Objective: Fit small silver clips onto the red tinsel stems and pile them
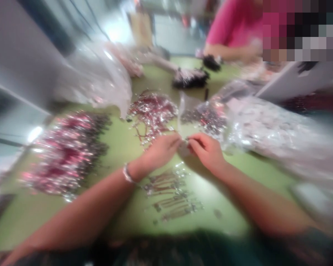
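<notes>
My left hand (pixel 165 147), with a pale bracelet (pixel 128 173) at its wrist, is closed in a pinch over the middle of the green table (pixel 111 199). Facing it, my right hand (pixel 207 149) pinches too, its fingertips almost meeting the left ones. Something small sits between the fingers, too blurred to name. Just beyond them lies a clear plastic bag (pixel 186 105). Nearer to me are several thin brownish strips with shiny ends (pixel 172 197), set out roughly side by side. Behind my left hand spreads a loose heap of dark red strips with silvery ends (pixel 155 111).
To the left lies a large pile of shiny pink wrapped pieces (pixel 63 155). Plastic bags (pixel 100 77) stand at the back left, and a big filled bag (pixel 272 125) lies at right. Dark-tipped bundles (pixel 190 78) rest farther back. Across the table sits a person in pink (pixel 227 27).
</notes>
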### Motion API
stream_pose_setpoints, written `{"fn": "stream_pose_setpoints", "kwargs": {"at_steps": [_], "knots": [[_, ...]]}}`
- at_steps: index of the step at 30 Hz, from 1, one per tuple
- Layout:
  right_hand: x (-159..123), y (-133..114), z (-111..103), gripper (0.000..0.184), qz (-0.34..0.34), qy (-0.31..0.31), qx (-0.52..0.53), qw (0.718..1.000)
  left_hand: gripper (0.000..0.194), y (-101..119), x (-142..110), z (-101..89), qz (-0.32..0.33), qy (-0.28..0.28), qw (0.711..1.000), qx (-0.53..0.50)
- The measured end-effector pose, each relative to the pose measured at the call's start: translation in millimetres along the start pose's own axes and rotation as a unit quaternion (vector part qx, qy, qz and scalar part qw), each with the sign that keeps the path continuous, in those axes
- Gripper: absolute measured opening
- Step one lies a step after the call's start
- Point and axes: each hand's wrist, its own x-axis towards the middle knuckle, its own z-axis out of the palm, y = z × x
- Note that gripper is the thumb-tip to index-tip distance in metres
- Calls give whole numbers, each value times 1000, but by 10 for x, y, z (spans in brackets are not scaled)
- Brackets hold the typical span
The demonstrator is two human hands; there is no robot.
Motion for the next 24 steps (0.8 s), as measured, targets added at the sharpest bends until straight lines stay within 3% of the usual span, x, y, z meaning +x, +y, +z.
{"fn": "stream_pose_setpoints", "kwargs": {"at_steps": [7,11,14,16,19,22,24], "knots": [[25,-8,-46,14,-16,-56,-13,998,29,-61,-30,-39,42,-33,998,36],[58,-56,-107,15,7,-141,-28,990,22,-38,-56,-101,100,-67,972,202],[51,-117,-107,20,76,-206,-10,975,20,10,-65,-120,137,-135,932,307],[43,-157,-95,23,145,-229,16,962,20,32,-62,-137,138,-161,924,317],[44,-180,-85,23,162,-232,10,959,24,11,-33,-199,154,-149,941,261],[54,-149,-102,19,62,-254,-34,965,27,-63,22,-253,159,-84,966,184],[67,-106,-134,17,-5,-319,-34,947,24,-111,53,-238,130,-11,976,174]]}}
